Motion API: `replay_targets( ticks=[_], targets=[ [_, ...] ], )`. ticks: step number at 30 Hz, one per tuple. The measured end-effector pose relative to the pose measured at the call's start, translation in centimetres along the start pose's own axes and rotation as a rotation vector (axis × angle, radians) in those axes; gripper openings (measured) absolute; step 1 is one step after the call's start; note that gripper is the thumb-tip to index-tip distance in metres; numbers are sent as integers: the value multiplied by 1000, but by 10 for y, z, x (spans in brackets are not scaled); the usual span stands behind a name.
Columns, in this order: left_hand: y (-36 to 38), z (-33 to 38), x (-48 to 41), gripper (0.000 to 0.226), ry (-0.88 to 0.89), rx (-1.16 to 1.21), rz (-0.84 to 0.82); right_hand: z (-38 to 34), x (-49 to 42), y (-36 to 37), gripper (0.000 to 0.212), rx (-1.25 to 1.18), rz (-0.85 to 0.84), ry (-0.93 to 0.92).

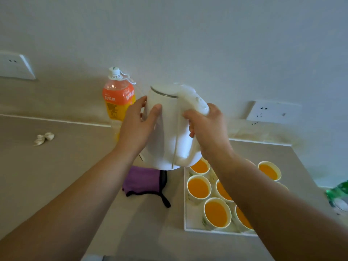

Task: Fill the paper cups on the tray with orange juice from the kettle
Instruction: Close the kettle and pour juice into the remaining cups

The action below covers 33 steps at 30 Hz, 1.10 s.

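Beige counter bears tray, purple cloth, bottle, crumpled paper

The single head-worn wide-angle camera looks forward and down, close over the smooth beige countertop, facing the plain white wall.

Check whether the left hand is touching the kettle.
Touching. Head view: the left hand lays thumb and fingers against the kettle wall.
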<state>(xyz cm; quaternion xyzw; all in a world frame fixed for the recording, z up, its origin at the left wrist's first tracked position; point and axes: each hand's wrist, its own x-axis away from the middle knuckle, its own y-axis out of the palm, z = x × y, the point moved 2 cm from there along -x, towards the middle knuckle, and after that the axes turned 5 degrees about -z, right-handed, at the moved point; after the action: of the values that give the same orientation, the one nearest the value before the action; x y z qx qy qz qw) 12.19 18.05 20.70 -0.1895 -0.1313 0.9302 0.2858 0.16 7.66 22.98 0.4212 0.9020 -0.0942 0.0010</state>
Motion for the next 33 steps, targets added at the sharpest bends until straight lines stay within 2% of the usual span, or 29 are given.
replay_targets(
  ticks=[4,7,8,10,12,20,26,29,33],
  targets=[
    [16,47,29,20,32,3,133,-26,15,-45,22,-58,-64,-72],
    [28,71,49,11,14,29,171,-40,26,-72,32,-49,-89,-114],
    [32,78,57,13,8,28,181,-43,31,-82,33,-47,-99,-116],
    [39,83,67,32,-22,41,184,-48,36,-98,32,-49,-120,-121],
    [46,85,77,45,-63,43,174,-49,40,-112,32,-43,-135,-120],
    [70,97,111,65,-16,18,-8,-41,55,-157,30,-50,-118,-134],
    [91,111,125,45,-3,46,-68,-31,68,-193,38,-16,-125,-112],
    [106,124,133,53,31,26,-60,-25,73,-212,44,-1,-145,-103],
    [123,141,143,59,109,-148,-115,-18,76,-242,32,-21,-208,-88]
  ],
)
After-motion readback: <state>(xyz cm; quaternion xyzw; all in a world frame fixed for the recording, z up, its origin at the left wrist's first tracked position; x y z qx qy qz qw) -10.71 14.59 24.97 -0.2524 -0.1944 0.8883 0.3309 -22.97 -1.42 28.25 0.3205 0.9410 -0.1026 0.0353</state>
